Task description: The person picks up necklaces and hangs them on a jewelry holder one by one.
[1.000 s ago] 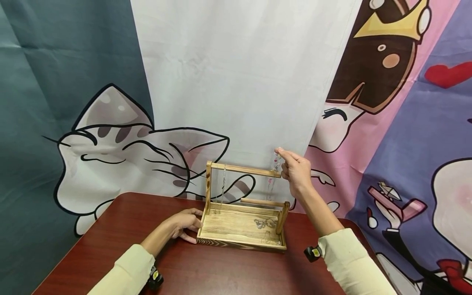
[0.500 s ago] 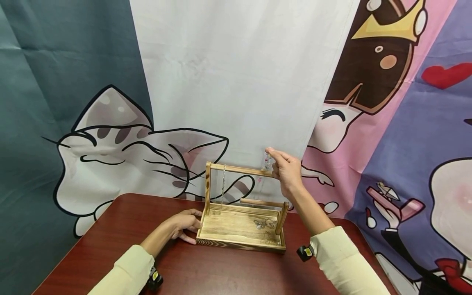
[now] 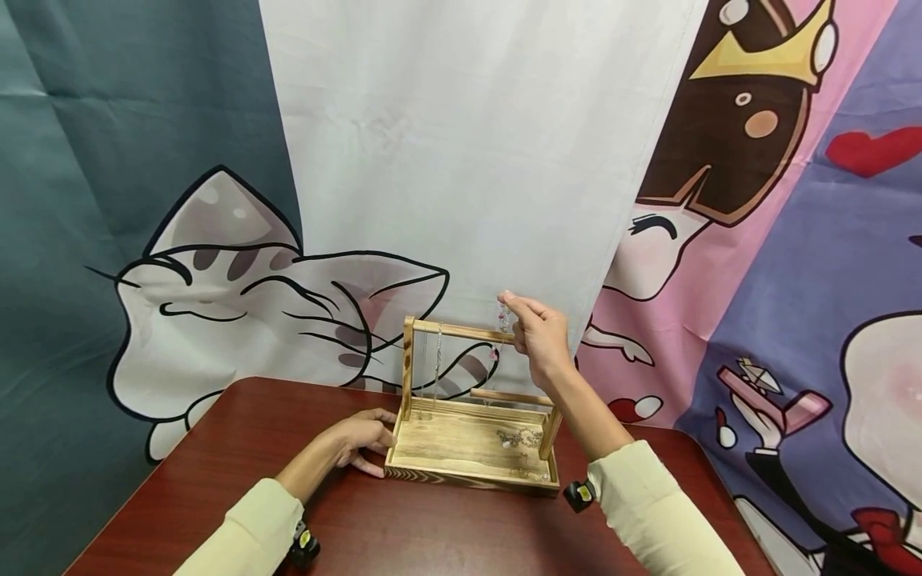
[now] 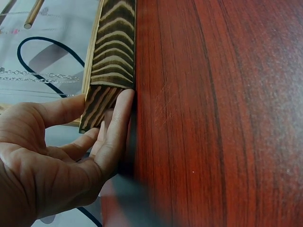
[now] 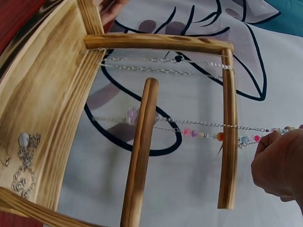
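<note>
My right hand (image 3: 540,332) pinches a beaded necklace (image 3: 502,318) above the top bar (image 3: 468,330) of a wooden jewelry stand (image 3: 454,448). In the right wrist view, the necklace's pink and pale beads (image 5: 189,133) and silver chain cross that bar and run down to a purple bead (image 5: 131,115) by the lower rod (image 5: 139,156). My left hand (image 3: 360,436) holds the left end of the stand's tray, thumb and fingers around its corner (image 4: 106,97). Silver chain necklaces (image 3: 438,356) hang near the top bar's left end.
Tangled silver chains (image 3: 522,438) lie in the tray's right side. The stand sits on a reddish-brown table (image 3: 288,408), close to its back edge. Behind hangs a cartoon-printed curtain (image 3: 461,160). Each wrist wears a small black camera (image 3: 579,496).
My right hand has moved left along the top bar, carrying the beaded necklace with it. The left hand stays on the tray's end, and the stand has not shifted.
</note>
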`<control>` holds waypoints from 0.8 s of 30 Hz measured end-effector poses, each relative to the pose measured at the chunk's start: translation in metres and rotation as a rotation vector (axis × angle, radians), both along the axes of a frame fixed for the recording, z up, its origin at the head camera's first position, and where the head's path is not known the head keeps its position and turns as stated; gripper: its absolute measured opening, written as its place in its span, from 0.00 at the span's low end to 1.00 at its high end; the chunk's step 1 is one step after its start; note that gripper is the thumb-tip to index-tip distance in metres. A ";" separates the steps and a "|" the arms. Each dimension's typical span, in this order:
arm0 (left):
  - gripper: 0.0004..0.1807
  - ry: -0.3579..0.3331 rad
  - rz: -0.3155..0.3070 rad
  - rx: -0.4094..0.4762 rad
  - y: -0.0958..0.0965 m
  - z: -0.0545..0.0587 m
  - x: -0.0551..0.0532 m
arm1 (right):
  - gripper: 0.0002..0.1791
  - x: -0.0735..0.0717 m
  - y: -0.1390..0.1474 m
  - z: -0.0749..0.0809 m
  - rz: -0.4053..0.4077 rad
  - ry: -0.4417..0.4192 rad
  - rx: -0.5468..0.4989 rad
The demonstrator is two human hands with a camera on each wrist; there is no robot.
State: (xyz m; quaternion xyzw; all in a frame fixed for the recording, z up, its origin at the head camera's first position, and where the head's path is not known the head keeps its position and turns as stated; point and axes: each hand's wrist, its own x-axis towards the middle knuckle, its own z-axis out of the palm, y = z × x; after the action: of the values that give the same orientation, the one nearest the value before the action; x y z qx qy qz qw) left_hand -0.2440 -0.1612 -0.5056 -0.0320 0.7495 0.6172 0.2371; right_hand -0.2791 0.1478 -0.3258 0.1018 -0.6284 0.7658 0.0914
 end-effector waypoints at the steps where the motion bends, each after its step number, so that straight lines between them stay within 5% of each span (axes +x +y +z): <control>1: 0.33 0.001 -0.001 0.000 0.000 0.000 0.000 | 0.08 0.000 -0.002 0.000 0.002 -0.001 0.000; 13: 0.33 0.004 -0.002 0.008 0.004 -0.001 0.000 | 0.08 -0.002 -0.019 -0.009 -0.018 -0.048 0.012; 24: 0.32 0.007 0.010 -0.009 0.003 0.000 0.001 | 0.17 0.000 -0.035 -0.018 0.013 -0.100 0.049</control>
State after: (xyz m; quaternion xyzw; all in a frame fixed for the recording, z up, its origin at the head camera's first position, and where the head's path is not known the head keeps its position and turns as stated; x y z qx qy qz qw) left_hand -0.2431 -0.1586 -0.5055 -0.0349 0.7530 0.6150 0.2313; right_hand -0.2790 0.1127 -0.3439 0.0694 -0.6500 0.7550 0.0524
